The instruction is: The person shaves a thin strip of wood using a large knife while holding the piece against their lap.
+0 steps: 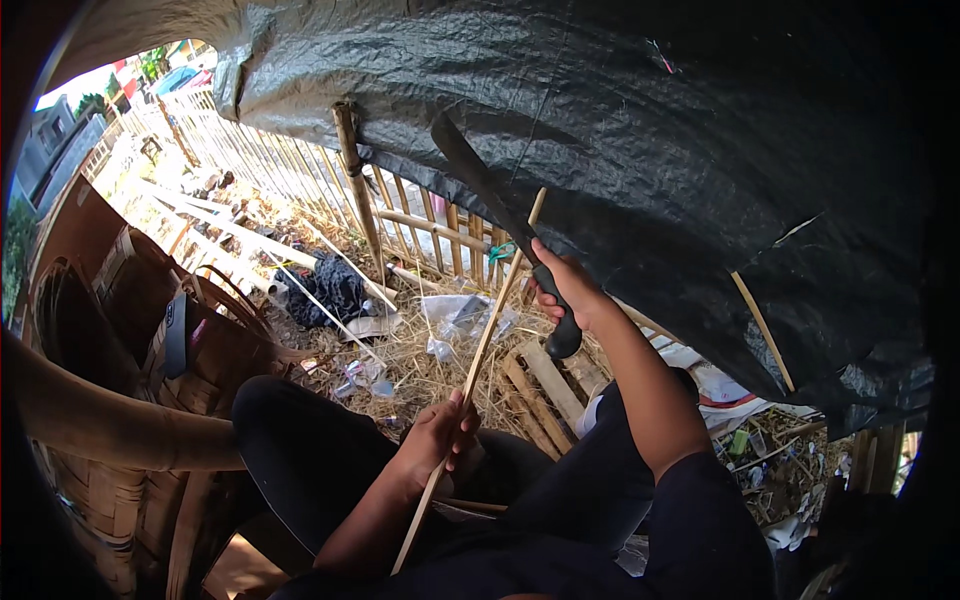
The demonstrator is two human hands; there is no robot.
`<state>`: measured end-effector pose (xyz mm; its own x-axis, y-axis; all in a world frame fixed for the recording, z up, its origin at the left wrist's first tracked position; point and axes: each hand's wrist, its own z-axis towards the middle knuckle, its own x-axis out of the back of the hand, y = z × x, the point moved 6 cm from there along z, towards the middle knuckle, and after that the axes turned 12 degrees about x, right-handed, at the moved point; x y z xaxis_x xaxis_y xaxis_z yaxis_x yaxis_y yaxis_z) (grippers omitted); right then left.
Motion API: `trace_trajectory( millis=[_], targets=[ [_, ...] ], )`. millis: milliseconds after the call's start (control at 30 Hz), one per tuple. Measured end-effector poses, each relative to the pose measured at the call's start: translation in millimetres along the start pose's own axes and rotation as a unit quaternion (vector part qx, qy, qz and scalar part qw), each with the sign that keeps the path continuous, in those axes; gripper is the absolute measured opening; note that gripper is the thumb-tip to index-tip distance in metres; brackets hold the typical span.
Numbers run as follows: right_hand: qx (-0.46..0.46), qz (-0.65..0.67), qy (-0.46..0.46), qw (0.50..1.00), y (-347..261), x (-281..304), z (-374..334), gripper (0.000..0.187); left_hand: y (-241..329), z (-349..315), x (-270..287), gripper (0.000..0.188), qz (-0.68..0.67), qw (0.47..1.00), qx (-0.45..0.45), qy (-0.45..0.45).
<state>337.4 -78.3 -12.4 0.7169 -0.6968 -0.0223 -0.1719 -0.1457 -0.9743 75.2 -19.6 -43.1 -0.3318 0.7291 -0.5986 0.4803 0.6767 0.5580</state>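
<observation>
My left hand [436, 437] is closed around a long, thin bamboo strip [487, 337], which slants up and away from my lap. In my right hand [566, 292] is the black handle of a machete [478, 178]. Its dark, broad blade points up and to the left. Near the handle, the blade crosses the upper part of the strip; whether the two touch I cannot tell. Part of my left fingers is hidden behind the strip and the palm.
Woven bamboo baskets [215, 350] and a thick bamboo pole [120, 425] stand close on my left. A black tarp [640, 120] hangs low ahead and to the right. Beyond is a bamboo fence [300, 165]. Straw, plastic scraps and split wood pieces [550, 385] litter the ground.
</observation>
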Motion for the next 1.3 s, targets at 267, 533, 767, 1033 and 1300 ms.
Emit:
trace_trajectory(
  millis=[267,533,767,1033,1300],
  targets=[
    [-0.079,-0.075,-0.180,0.978,8.3,-36.7,-28.9,0.061,6.1,-2.0,13.0,0.047,0.004,0.999,-0.023,0.042],
    [-0.010,-0.203,-0.337,0.919,7.5,-78.6,-67.1,0.055,6.7,2.4,16.0,0.040,-0.069,0.997,-0.022,0.032],
    [-0.024,-0.035,-0.020,0.999,0.0,-0.5,-16.5,0.055,10.9,0.7,16.7,0.043,0.019,0.995,-0.029,0.092],
    [-0.024,-0.077,-0.136,0.987,27.3,-43.2,-34.1,0.056,7.8,0.8,24.6,0.048,-0.020,0.996,-0.017,0.082],
    [-0.040,-0.099,-0.043,0.993,7.8,0.7,-21.1,0.061,8.6,7.0,17.7,0.046,0.054,0.992,-0.029,0.107]
  ],
)
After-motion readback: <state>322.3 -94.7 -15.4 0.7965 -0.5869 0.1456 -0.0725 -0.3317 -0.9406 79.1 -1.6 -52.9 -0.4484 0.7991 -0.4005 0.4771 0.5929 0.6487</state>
